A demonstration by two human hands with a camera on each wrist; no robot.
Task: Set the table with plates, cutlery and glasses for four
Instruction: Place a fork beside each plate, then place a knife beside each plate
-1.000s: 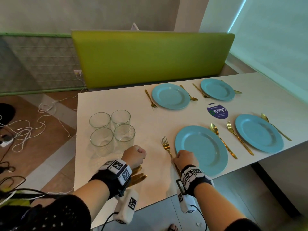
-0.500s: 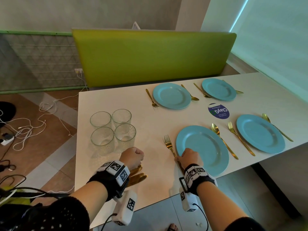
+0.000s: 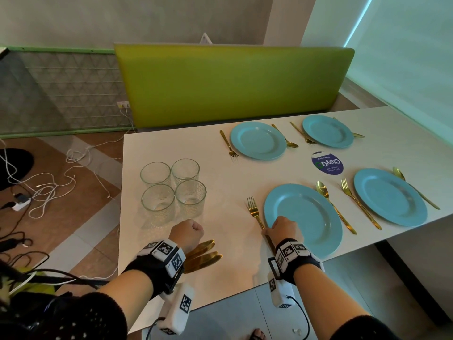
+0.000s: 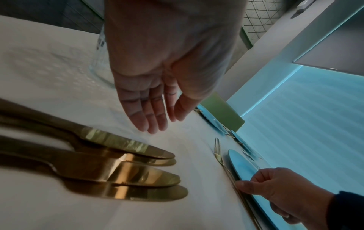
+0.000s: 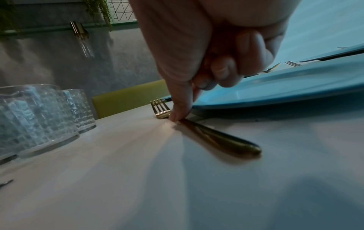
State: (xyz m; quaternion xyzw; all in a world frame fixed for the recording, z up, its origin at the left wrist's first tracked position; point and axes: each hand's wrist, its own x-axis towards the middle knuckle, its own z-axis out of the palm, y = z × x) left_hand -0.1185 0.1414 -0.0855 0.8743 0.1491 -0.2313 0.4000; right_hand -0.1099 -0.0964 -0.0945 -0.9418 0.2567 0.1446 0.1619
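Observation:
Several blue plates lie on the white table point(image 3: 171, 148), each flanked by a gold fork and spoon. At the near plate point(image 3: 308, 217) my right hand point(image 3: 282, 228) has its fingers curled over the rim. Its thumb tip point(image 5: 175, 117) presses the neck of the fork point(image 5: 216, 137), which lies flat left of the plate. My left hand point(image 4: 155, 123) hovers with relaxed, straight fingers and holds nothing. It is just above several gold knives point(image 4: 126, 163) stacked near the front edge. Several clear glasses point(image 3: 171, 190) stand clustered just beyond it.
A round purple sticker point(image 3: 327, 163) sits between the plates. A green bench back point(image 3: 232, 84) runs along the table's far side. Cables and a power strip point(image 3: 44, 187) lie on the floor to the left. The table's front edge is right under my wrists.

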